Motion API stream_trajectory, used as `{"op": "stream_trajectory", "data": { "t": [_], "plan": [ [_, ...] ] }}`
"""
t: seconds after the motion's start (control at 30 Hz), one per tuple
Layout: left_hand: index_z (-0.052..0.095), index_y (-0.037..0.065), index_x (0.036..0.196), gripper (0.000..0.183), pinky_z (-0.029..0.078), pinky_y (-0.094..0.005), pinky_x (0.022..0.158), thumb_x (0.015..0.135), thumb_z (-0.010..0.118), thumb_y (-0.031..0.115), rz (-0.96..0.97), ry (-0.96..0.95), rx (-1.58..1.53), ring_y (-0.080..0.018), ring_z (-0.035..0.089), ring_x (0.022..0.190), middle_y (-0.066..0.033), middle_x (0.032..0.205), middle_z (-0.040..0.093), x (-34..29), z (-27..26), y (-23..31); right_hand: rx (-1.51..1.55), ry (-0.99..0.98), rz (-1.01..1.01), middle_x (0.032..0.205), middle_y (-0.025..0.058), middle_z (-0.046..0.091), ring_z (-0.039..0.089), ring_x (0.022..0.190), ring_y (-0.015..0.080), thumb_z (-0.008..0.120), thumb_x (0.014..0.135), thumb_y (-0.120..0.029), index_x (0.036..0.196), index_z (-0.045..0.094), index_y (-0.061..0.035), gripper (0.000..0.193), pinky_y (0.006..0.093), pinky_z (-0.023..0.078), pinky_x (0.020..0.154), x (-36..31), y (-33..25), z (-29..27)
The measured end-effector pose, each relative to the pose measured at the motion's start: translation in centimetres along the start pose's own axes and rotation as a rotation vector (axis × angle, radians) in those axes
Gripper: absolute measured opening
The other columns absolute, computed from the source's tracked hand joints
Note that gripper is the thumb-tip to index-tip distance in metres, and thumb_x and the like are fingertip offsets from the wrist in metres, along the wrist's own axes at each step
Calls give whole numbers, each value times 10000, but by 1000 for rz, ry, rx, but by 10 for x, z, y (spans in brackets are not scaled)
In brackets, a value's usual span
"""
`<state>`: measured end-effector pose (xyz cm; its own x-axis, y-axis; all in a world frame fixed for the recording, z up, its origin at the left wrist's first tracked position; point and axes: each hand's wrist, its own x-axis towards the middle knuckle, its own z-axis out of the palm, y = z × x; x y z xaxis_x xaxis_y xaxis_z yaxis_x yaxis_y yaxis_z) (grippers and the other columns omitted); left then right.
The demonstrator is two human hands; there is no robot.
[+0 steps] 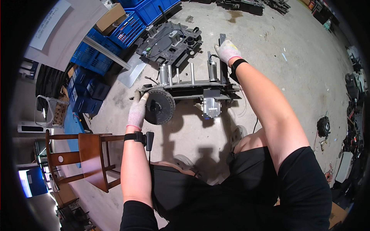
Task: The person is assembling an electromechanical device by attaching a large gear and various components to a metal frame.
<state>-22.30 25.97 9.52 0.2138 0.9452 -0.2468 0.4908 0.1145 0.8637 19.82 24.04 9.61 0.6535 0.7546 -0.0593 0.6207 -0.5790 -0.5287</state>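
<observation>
A mobile robot chassis [189,87] stands on its side on the floor before me, its long dark frame running left to right. On its left end is a black wheel [159,107] with a knobbly tread. My left hand [137,111], in a pale glove, grips the wheel's left edge with the thumb against the tread. My right hand [229,52], gloved too, is closed around the upper part of a dark upright metal bar [223,71] at the chassis's right end. Silver motor cylinders [212,71] and metal posts [192,73] rise between them. A silver gearbox [211,107] is exposed on the near side, right.
Behind lies another dark chassis [169,43] with wiring. Blue crates [129,29] and dark blue battery-like blocks [86,90] stand left, with a wooden chair [90,159] nearer. A black coiled part [323,126] lies on the floor at right; dark machine parts [356,111] line that edge.
</observation>
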Motion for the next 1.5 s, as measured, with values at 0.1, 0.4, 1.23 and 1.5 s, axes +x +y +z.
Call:
{"op": "stream_trajectory", "data": {
  "t": [0.1, 0.4, 1.23, 1.5],
  "plan": [
    [169, -48, 1494, 788, 313, -290, 1093, 934, 568, 339, -13, -72, 26, -262, 389, 1353, -246, 1490, 338, 4, 3, 5, -28, -65, -33, 1243, 279, 581, 588, 1151, 372, 550, 889, -340, 1336, 365, 100, 654, 433, 458, 973, 16, 2, 3],
    [96, -67, 1497, 865, 383, -308, 1046, 920, 591, 343, -36, -15, -373, -247, 459, 1270, -240, 1430, 399, 7, -2, -5, -3, -122, -36, 1206, 307, 583, 555, 1173, 396, 516, 929, -410, 1216, 516, 116, 599, 434, 441, 993, 25, 13, 10],
    [201, -64, 1483, 716, 244, -305, 1136, 973, 525, 320, -60, -21, -314, -220, 314, 1393, -191, 1505, 337, 3, -12, -1, -110, -208, -93, 1256, 295, 564, 563, 1188, 377, 532, 925, -380, 1397, 123, 192, 847, 407, 444, 996, 14, 0, -9],
    [211, -66, 1481, 731, 257, -296, 1126, 964, 526, 342, -36, -63, -309, -227, 335, 1383, -202, 1502, 340, 12, -16, -15, -66, -204, -50, 1244, 286, 573, 558, 1191, 373, 474, 952, -405, 1378, 159, 202, 806, 407, 438, 1007, 16, 1, -5]
  ]
}}
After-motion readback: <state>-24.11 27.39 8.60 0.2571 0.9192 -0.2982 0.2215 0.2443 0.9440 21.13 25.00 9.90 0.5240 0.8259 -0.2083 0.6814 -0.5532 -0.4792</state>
